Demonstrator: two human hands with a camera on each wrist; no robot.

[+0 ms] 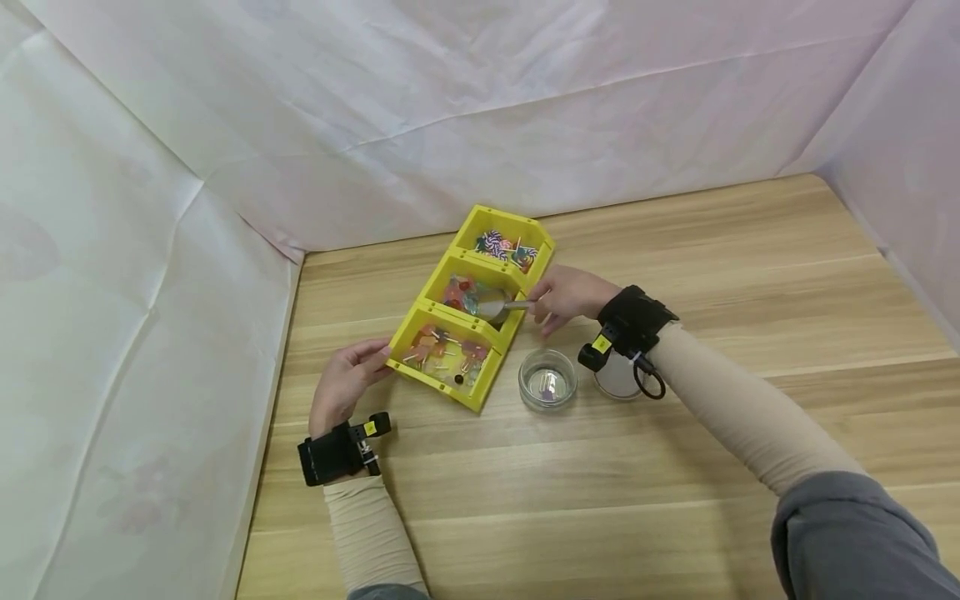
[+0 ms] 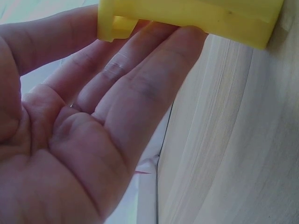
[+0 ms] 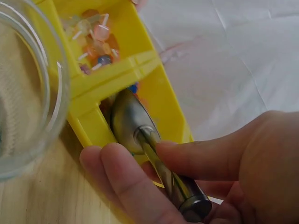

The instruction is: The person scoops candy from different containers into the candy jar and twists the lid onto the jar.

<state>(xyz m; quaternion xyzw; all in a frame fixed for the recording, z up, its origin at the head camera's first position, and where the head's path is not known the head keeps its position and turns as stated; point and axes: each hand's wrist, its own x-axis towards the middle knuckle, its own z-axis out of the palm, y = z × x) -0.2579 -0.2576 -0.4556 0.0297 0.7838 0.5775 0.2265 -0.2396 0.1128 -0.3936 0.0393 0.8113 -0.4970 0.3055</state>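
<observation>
— What sat lowest on the left of the head view?

— The left hand, fingers straight and relaxed, gripping nothing. Its fingertips pressed flat against the near corner of the yellow tray, a hard, smooth plastic piece with three boxy compartments running up toward the middle of the frame.

— And inside the tray?

— The nearest compartment held pale pink and orange bits, small and stick-like. The middle one held glossy reddish pieces, and the far one striped, mixed-colour pieces. I could not tell what any of them were made of.

— Where was the spoon?

— In the centre of the frame. The metal spoon, shiny with a round bowl and a thin rod handle, had its bowl dipped in the middle compartment. The right hand pinched the handle between thumb and curled fingers; the wrist view showed that clearly.

— Further right?

— A round clear glass bowl stood on the pale, grained wooden table, just beside the tray's lower right edge and below the right hand. A second round clear dish lay partly hidden under the right wrist.
</observation>
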